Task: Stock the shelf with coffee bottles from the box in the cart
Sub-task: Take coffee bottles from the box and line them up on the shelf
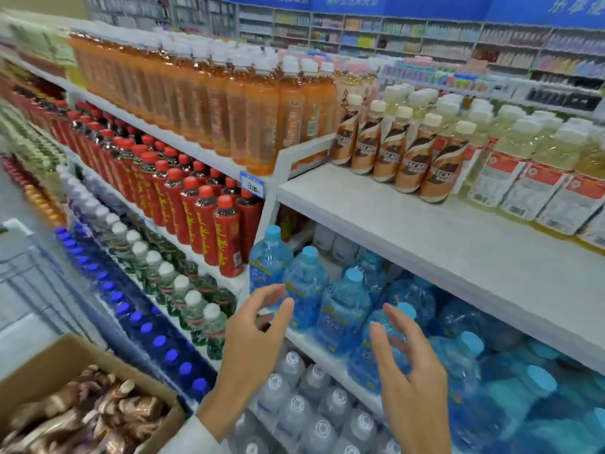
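Both hands hang empty with fingers spread, the left hand (253,335) and right hand (414,371) raised before blue water jugs (340,309) on a lower shelf. Above them, on the white shelf (393,224), five coffee bottles (409,152) stand in a front row, cream-capped, brown-and-white sleeves reading "NESCAFE". A price tag (252,185) reads "3.00". Lower left, the cardboard box (65,358) holds more brown coffee bottles, blurred and uncountable.

Glossy plastic coffee bottles (411,155); matt cardboard box (49,365)
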